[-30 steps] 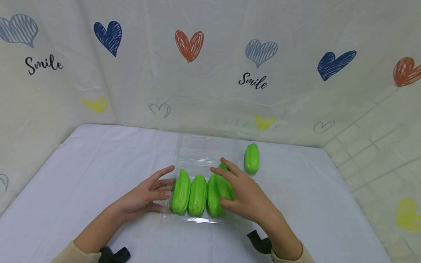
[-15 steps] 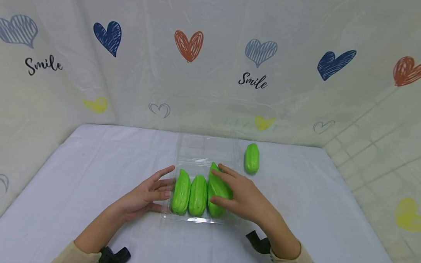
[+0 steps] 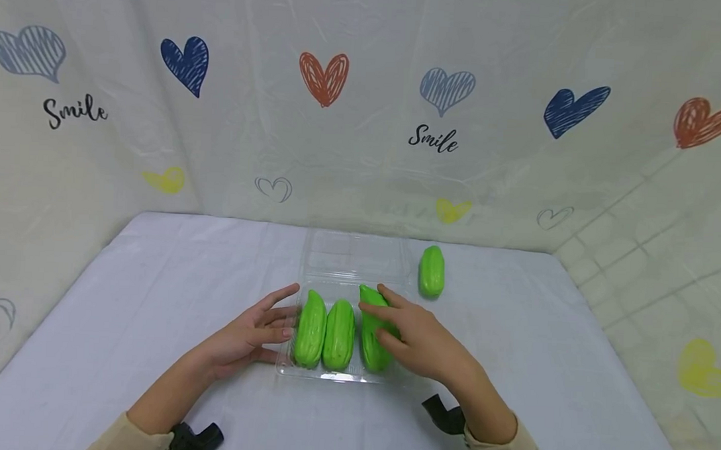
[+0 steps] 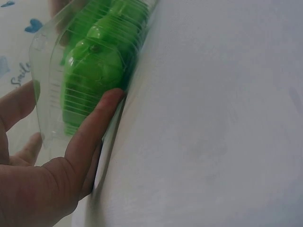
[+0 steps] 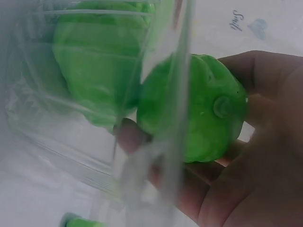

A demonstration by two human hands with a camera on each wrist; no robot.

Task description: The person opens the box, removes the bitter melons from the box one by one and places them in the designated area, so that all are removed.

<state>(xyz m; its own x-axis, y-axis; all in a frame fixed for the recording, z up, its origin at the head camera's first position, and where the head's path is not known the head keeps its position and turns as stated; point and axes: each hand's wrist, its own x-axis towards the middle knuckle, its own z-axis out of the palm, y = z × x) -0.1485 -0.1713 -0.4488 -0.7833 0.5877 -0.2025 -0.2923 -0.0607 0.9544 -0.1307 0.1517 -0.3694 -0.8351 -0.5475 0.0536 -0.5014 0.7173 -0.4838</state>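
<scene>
A clear plastic clamshell box (image 3: pixel 346 377) lies with its lid folded back, and ribbed green gourds (image 3: pixel 310 329) stand side by side in it. My left hand (image 3: pixel 255 334) is at the box's left side, fingers spread and fairly straight. One finger (image 4: pixel 90 127) touches the box wall in the left wrist view. At the box's right end my right hand (image 3: pixel 419 336) holds a green gourd (image 5: pixel 213 113), its fingers curled round it. Another gourd (image 5: pixel 99 61) shows through the plastic beside it. The right hand hides part of the box's right end in the head view.
One more green gourd (image 3: pixel 432 272) lies on the white cloth, right of the clear lid (image 3: pixel 356 254). A curtain (image 3: pixel 363 139) printed with hearts and words hangs behind the table. Each wrist carries a black camera mount (image 3: pixel 196 439).
The right hand dips slightly, then shifts with the gourd, whose pointed tip now sits lower. A gap has opened between it and the middle gourd. The left hand stays put.
</scene>
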